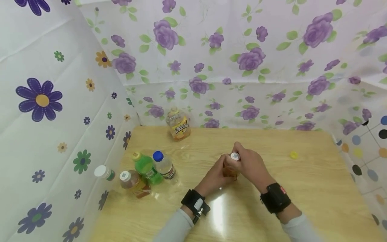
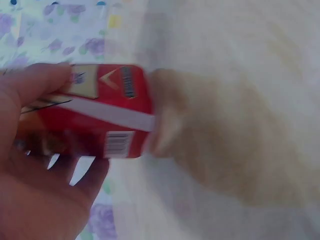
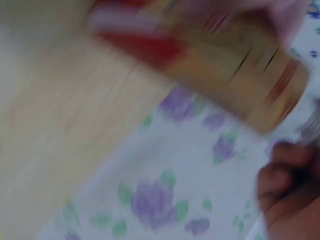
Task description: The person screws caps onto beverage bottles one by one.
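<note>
Near the middle of the table, my left hand (image 1: 215, 174) grips a bottle (image 1: 230, 171) of brownish drink around its body. In the left wrist view, the bottle's red and tan label (image 2: 95, 112) with a barcode shows between thumb and fingers. My right hand (image 1: 252, 164) is at the top of the bottle, its thumb and curled fingers around the white cap (image 1: 235, 156). The right wrist view is blurred; there the right hand (image 3: 290, 190) is curled by the bottle's neck, and the tan part of the label (image 3: 245, 70) shows above.
On the left stand a green bottle (image 1: 146, 168), a clear blue-capped bottle (image 1: 165, 166), a white-capped brown-drink bottle (image 1: 136, 184) and a small white-topped container (image 1: 104, 172). A yellow-labelled bottle (image 1: 179, 126) stands at the back. A small yellow object (image 1: 294, 154) lies right. Flowered sheets (image 1: 223, 67) enclose the table.
</note>
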Motion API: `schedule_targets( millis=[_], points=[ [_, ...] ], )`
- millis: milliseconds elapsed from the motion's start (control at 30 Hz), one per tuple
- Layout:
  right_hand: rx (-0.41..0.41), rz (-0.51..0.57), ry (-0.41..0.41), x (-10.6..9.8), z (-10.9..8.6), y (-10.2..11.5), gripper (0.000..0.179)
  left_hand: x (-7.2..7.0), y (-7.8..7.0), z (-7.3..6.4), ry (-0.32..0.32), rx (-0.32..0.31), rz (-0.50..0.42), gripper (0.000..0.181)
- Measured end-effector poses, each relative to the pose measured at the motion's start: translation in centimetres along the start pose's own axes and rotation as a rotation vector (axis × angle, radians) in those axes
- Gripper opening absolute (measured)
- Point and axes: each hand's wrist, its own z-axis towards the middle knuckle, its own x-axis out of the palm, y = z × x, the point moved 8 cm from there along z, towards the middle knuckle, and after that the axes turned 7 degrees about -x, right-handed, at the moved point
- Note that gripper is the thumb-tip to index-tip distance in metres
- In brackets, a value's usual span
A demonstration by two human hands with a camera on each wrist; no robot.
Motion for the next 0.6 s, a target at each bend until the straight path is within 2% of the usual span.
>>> schedule_targets(
  millis=[133, 233, 333, 400, 500, 600],
  points=[
    [-0.251, -0.123, 0.071, -0.2, 1.3, 0.2, 0.03, -0.1, -0.2, 0.2, 0.059, -0.024, 0.039, 0.075],
    [-0.345, -0.205, 0.103, 0.2, 1.8, 0.9, 0.032, -0.1, 0.0, 0.3, 0.089, -0.033, 0.042, 0.082],
    [-0.305, -0.283, 0.102, 0.7, 2.1, 2.1, 0.033, -0.3, 0.1, 0.3, 0.058, -0.026, 0.058, 0.084],
    [-0.238, -0.343, 0.082, 0.9, 2.2, 2.7, 0.033, -0.4, 0.1, 0.3, -0.002, -0.018, 0.087, 0.085],
    [-0.131, -0.405, 0.034, 0.8, 2.1, 3.1, 0.034, -0.5, 0.2, 0.3, -0.104, -0.031, 0.125, 0.076],
    [-0.095, -0.437, 0.008, 0.7, 1.9, 2.9, 0.033, -0.5, 0.4, 0.2, -0.196, -0.064, 0.152, 0.078]
  ],
)
